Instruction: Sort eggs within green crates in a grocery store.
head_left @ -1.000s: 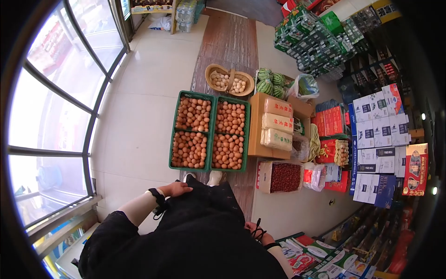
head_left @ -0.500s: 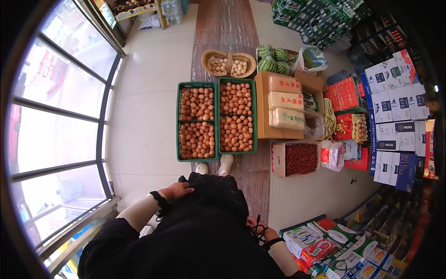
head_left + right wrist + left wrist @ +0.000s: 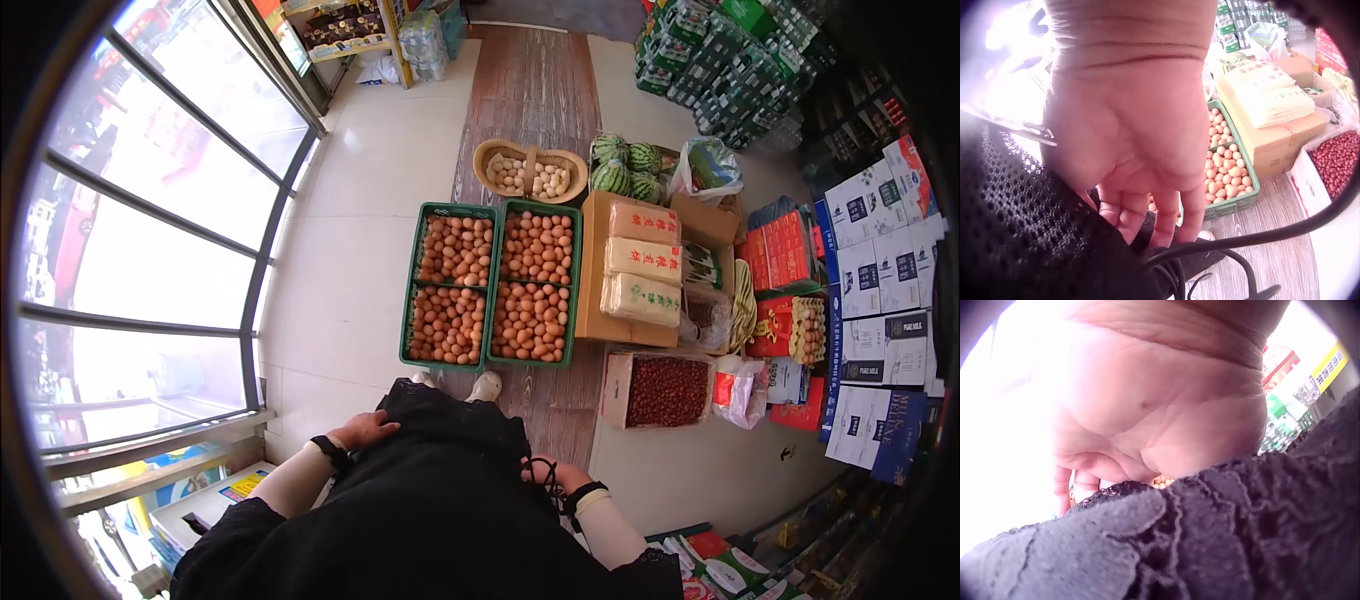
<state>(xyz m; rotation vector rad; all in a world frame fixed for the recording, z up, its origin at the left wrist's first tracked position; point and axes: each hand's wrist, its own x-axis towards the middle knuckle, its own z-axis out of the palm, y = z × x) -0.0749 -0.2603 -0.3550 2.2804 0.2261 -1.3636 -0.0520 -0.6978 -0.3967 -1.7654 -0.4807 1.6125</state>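
My left hand (image 3: 364,430) rests on the front of the black lace garment (image 3: 450,460). In the left wrist view its palm (image 3: 1160,406) shows, with the fingertips partly hidden behind the lace. At the garment's other side hangs my right hand (image 3: 556,474), its fingers (image 3: 1165,222) loosely bent with nothing between them in the right wrist view. Black cords (image 3: 1254,240) loop below that wrist. Beyond the feet stand two green crates (image 3: 404,340) side by side on the floor, both filled with brown eggs (image 3: 530,320). Both hands are apart from them.
Behind the crates sits a wicker basket (image 3: 535,160) of pale eggs. To the right are watermelons (image 3: 610,178), a cardboard box (image 3: 593,310) bearing packaged goods (image 3: 640,260), and a box of red dates (image 3: 668,390). Windows (image 3: 150,270) line the left; milk cartons (image 3: 880,280) stack far right.
The head view has shifted, so the crates and goods appear further right and slightly lower than half a second ago. Both hands stay beside the garment, the right one showing more fully.
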